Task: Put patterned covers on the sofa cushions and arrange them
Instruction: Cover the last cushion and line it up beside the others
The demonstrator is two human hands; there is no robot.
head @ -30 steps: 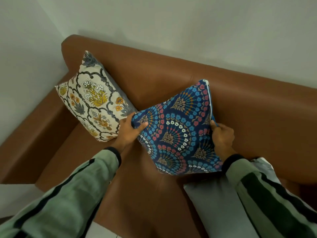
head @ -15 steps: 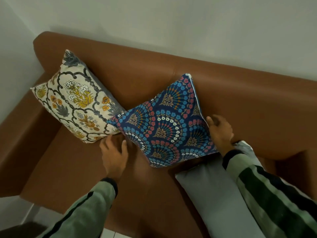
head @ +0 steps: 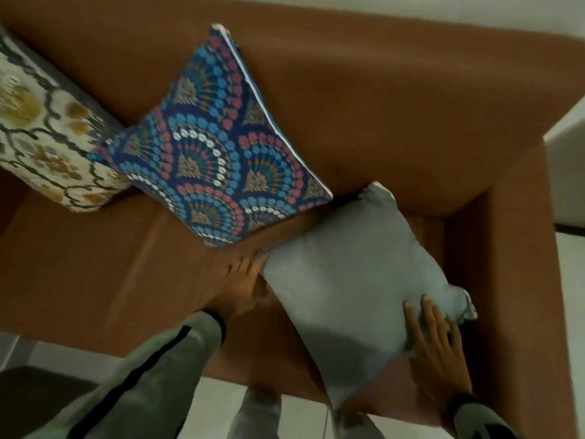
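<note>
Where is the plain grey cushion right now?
The plain grey cushion lies flat on the sofa seat at its right end, just below the blue patterned cushion, between both hands.

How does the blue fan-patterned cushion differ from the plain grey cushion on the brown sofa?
The blue fan-patterned cushion is covered; the plain grey cushion is not. The blue one leans on the backrest, untouched; the grey one lies flat, with the left hand and right hand at its edges. Both are square.

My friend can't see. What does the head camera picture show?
Two hands reach for a plain grey cushion lying flat on a brown sofa: the left hand at its left edge, the right hand on its near right corner. Behind, a blue patterned cushion and a cream floral cushion lean against the backrest.
</note>
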